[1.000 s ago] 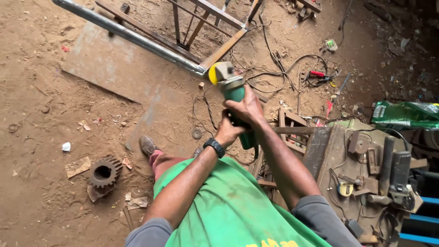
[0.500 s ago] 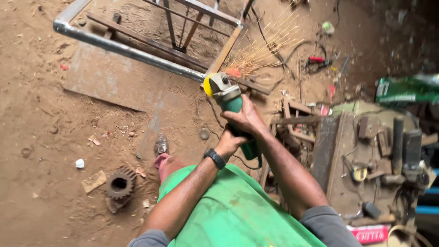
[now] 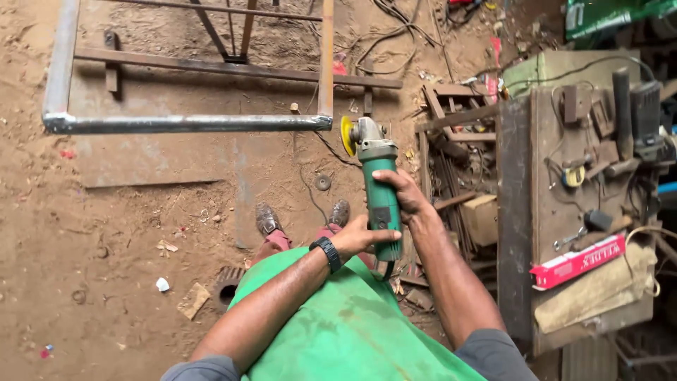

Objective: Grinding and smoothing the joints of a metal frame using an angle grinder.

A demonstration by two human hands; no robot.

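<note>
Both hands wrapped tight round green grinder point(image 3: 377, 197). Left hand point(image 3: 360, 236) grips low end of body; right hand point(image 3: 403, 194) grips just above it, from right side. Yellow disc point(image 3: 348, 135) at tool's far end sits just beside corner of grey metal frame point(image 3: 183, 124) (touching or not, cannot tell). Black watch point(image 3: 328, 252) on left wrist. Cluttered workbench point(image 3: 585, 197) stands at right.
</note>
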